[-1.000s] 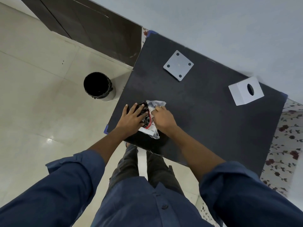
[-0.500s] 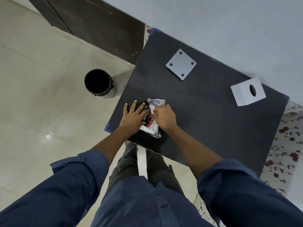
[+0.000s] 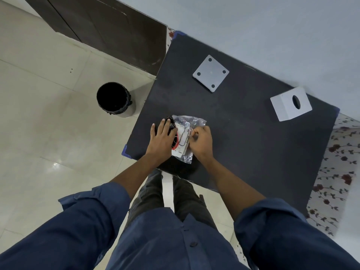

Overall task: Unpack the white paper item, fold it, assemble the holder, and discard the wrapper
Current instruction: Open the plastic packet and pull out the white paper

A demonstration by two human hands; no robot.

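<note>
Since a sec ago, right hand (image 3: 201, 142) slid further onto the clear wrapper (image 3: 186, 133), fingers now curled, pinching its plastic. Left hand (image 3: 162, 140) flat, fingers spread, pressing the pkg's left side. Pkg sits at the dark surface (image 3: 243, 143) near edge.

Covering the left part of the wrapper (image 3: 184, 133) with the left hand (image 3: 161, 142); printing too small for reading; sleeves running off the bottom edge.
</note>
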